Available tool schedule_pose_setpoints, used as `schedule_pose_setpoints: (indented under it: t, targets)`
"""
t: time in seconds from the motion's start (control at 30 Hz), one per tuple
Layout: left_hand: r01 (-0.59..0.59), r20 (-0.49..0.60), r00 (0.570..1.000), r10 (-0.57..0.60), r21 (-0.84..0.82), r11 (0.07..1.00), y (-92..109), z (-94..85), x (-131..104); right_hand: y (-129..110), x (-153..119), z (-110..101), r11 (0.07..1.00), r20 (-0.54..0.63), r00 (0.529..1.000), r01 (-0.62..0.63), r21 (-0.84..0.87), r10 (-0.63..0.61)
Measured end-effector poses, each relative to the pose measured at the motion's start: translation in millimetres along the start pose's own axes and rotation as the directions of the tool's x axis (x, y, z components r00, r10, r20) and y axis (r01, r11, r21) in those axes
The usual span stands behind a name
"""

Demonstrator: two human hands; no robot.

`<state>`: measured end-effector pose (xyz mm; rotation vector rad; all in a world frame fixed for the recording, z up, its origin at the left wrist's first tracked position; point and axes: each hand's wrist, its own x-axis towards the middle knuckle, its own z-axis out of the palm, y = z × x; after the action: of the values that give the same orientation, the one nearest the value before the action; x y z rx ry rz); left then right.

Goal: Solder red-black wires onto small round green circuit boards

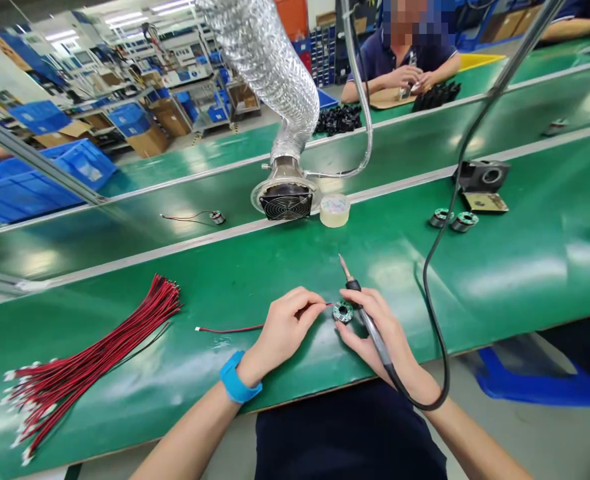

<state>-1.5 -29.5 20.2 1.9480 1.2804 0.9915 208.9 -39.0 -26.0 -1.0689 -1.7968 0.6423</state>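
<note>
My left hand (289, 323) pinches a thin red wire (235, 329) near one end. Its other end, with a small white connector, lies on the bench to the left. The pinched end reaches the rim of a small ring-shaped green circuit board (343, 311). My right hand (377, 327) steadies that board between thumb and forefinger. A soldering iron (372, 330) also lies in my right hand, its tip pointing up and away from the board. Whether the wire touches the board I cannot tell.
A bundle of red and black wires (109, 347) lies at left. Ahead are a fume extractor (287, 200) and a tape roll (335, 211). Two round parts (452, 219) sit near a dark box (483, 177). The iron's cable (432, 300) loops at right. A co-worker (405, 67) sits opposite.
</note>
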Motion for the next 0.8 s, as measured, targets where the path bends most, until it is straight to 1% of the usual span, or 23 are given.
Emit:
schedule_pose_setpoints:
  t: [0.1, 0.17, 0.23, 0.3, 0.37, 0.43, 0.5, 0.53, 0.6, 0.67, 0.8]
  targets:
    - [0.072, 0.048, 0.996, -0.069, -0.052, 0.996, 2.2, 1.0, 4.8, -0.3, 0.8, 5.0, 1.0, -0.004, 1.0, -0.003, 0.015, 0.003]
    - [0.106, 0.071, 0.992, -0.101, -0.078, 0.991, 5.4, 4.5, 7.6, -1.5, 2.5, 8.6, 0.998, 0.017, 1.0, 0.004, 0.061, -0.005]
    - [0.123, 0.073, 0.99, -0.117, -0.082, 0.989, 8.7, 9.0, 9.9, -3.9, 4.6, 9.9, 0.993, 0.033, 0.999, 0.016, 0.115, -0.02]
    - [0.12, 0.056, 0.992, -0.117, -0.058, 0.991, 10.9, 13.3, 10.9, -6.9, 5.9, 7.6, 0.989, 0.024, 0.999, 0.034, 0.145, -0.038]
    - [0.096, 0.028, 0.995, -0.096, -0.017, 0.995, 11.2, 16.7, 10.1, -9.6, 4.5, 1.6, 0.99, -0.033, 0.999, 0.026, 0.14, -0.021]
    - [0.073, 0.007, 0.997, -0.073, 0.01, 0.997, 10.0, 19.1, 7.8, -10.8, -1.4, -6.3, 0.992, -0.162, 0.985, -0.034, 0.12, 0.053]
    - [0.062, 0.012, 0.998, -0.062, 0.007, 0.998, 8.2, 20.7, 5.2, -9.9, -11.6, -13.4, 0.983, -0.298, 0.942, -0.116, 0.141, 0.154]
    - [0.06, 0.021, 0.998, -0.06, -0.001, 0.998, 7.3, 21.2, 4.1, -8.9, -17.6, -16.0, 0.972, -0.341, 0.918, -0.145, 0.183, 0.201]
    - [0.061, 0.04, 0.997, -0.06, -0.017, 0.998, 6.0, 21.9, 3.1, -6.6, -29.1, -19.1, 0.941, -0.368, 0.891, -0.156, 0.302, 0.265]
    - [0.058, 0.048, 0.997, -0.056, -0.024, 0.998, 5.0, 22.0, 3.4, -4.9, -37.2, -19.8, 0.914, -0.356, 0.89, -0.141, 0.381, 0.286]
    - [0.039, 0.05, 0.998, -0.039, -0.014, 0.999, 3.5, 21.0, 4.9, -4.6, -40.5, -19.7, 0.927, -0.342, 0.899, -0.153, 0.342, 0.274]
